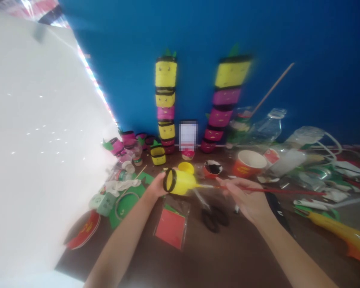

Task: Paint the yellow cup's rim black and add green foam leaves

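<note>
One yellow cup [183, 183] between the left hand [159, 185] and the right hand [246, 196]

The cup lies on its side in the left hand's grip, held above the table [216, 260], its black-banded mouth turned toward that hand and its closed end toward the right. Most of the left fingers are hidden behind it. The right hand pinches a red-handled paintbrush [276, 191] close behind its bristles, which reach the closed end; blur makes the exact contact hard to tell.

Just beyond the cup, toward the table's back edge, sit a small yellow tub [186, 167] and a red cup with black paint [213, 169]. On the near side lie black-handled scissors [211, 218] and a clear packet of red sheets [171, 228].

Two tall columns of yellow and pink pieces with small faces, the left column [165, 98] and the right column [223, 104], stand at the back edge before a blue wall [123, 60]. Near the table's left edge lie green sheets [127, 206] and a red bowl [85, 232]; toward the back right corner, clear bottles [267, 127] crowd together.
</note>
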Action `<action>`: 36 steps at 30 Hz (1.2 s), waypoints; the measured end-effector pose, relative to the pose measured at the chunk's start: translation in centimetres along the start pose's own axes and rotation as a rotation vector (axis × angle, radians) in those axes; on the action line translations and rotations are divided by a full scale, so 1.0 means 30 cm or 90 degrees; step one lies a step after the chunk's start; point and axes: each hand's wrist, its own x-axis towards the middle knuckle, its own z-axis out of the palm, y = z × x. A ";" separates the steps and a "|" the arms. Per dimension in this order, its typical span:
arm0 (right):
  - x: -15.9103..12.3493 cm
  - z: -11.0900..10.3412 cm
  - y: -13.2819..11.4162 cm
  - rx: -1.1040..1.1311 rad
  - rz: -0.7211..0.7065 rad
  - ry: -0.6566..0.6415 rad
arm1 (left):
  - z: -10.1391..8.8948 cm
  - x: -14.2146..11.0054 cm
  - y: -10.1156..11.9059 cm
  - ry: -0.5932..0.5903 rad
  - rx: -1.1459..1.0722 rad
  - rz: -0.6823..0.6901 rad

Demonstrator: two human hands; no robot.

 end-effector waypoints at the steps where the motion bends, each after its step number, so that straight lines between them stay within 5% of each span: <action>1: 0.000 -0.001 0.001 -0.001 0.000 -0.003 | 0.000 -0.001 0.000 -0.002 0.003 -0.001; 36: -0.016 0.009 0.000 -0.063 -0.057 0.009 | 0.005 0.001 0.003 0.037 -0.021 0.041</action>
